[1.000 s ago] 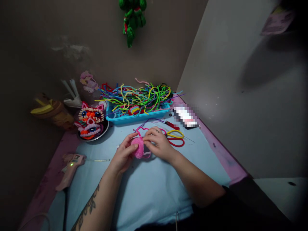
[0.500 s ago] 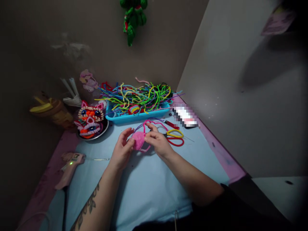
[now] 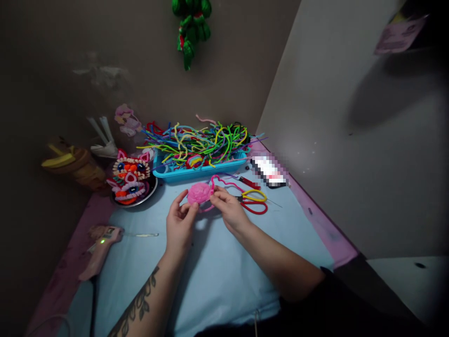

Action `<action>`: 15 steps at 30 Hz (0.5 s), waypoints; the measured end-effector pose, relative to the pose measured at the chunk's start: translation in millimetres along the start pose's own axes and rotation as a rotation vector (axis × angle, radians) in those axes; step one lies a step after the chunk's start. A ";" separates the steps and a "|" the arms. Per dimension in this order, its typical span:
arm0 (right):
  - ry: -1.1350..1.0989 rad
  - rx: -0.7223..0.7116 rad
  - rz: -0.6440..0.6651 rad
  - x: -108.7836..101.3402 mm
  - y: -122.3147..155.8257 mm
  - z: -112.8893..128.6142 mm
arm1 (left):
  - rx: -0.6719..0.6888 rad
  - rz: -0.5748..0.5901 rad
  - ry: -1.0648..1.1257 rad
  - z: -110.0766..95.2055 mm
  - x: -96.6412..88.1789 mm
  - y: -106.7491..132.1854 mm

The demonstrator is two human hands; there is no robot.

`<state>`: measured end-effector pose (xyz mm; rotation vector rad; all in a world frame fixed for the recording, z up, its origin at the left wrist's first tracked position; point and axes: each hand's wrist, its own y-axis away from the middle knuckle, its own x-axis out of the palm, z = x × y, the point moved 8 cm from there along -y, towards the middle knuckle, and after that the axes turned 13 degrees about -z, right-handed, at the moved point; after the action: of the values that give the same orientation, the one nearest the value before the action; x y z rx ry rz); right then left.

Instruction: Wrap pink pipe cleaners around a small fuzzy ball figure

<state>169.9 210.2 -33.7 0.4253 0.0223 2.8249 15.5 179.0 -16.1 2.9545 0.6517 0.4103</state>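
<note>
Pink fuzzy oval (image 3: pixel 199 193) being pinched from both ends, just on the near side of the blue tray (image 3: pixel 199 173)

So the oval's long axis is running roughly sideways, kinda parallel to the tray's front wall, and each hand is owning one end. The left hand (image 3: pixel 180 223) is gripping the left end, thumb pressing the near edge. The right hand (image 3: pixel 228 206) is keeping its fingertips together on the pink strand (image 3: pixel 218 177), right where that's meeting the oval's right end. Can't tell if those fingertips are catching the oval's edge too. Main thing imo: the strand is leaving on the right hand's side, looping toward the tray, then trailing toward the scissors (image 3: pixel 255 201), which are lying near the tray's right front corner.
</note>
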 end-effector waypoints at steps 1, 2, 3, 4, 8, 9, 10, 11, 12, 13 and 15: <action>0.009 -0.005 0.007 0.9 0.9 0.3 | 0.000 -0.014 0.005 0.3 -1.7 -0.5; 0.015 -0.006 0.014 1.7 1.6 0.9 | 0.002 -0.023 0.012 0.5 -3.1 -1.2; 0.015 -0.003 0.021 2.4 2.2 1.4 | 0.005 -0.027 0.018 0.6 -3.9 -1.8; 0.013 0.002 0.027 3.1 2.6 2.1 | 0.009 -0.028 0.020 0.5 -4.3 -2.2; 0.014 0.005 0.025 4.4 3.5 6.4 | 0.041 -0.009 -0.007 -1.2 -2.3 -1.4; 0.008 0.009 0.019 4.3 3.6 6.9 | 0.050 -0.003 -0.017 -1.9 -1.6 -0.8; -0.003 0.021 0.012 4.3 3.7 6.4 | 0.058 0.002 -0.023 -2.6 -1.0 -0.2; -0.019 0.038 0.004 4.1 3.7 5.1 | 0.063 0.006 -0.028 -3.1 -0.5 0.4; -0.038 0.054 -0.003 4.0 3.6 3.4 | 0.066 0.007 -0.031 -3.3 -0.4 0.8; -0.056 0.067 -0.009 4.0 3.4 1.6 | 0.063 0.008 -0.033 -3.2 -0.3 1.1; -0.084 0.080 -0.017 4.0 2.8 -2.0 | 0.048 0.006 -0.024 -2.5 -0.4 1.4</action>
<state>164.8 208.7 -34.3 0.5589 0.1217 2.7942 15.0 177.7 -13.5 3.0026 0.6599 0.3636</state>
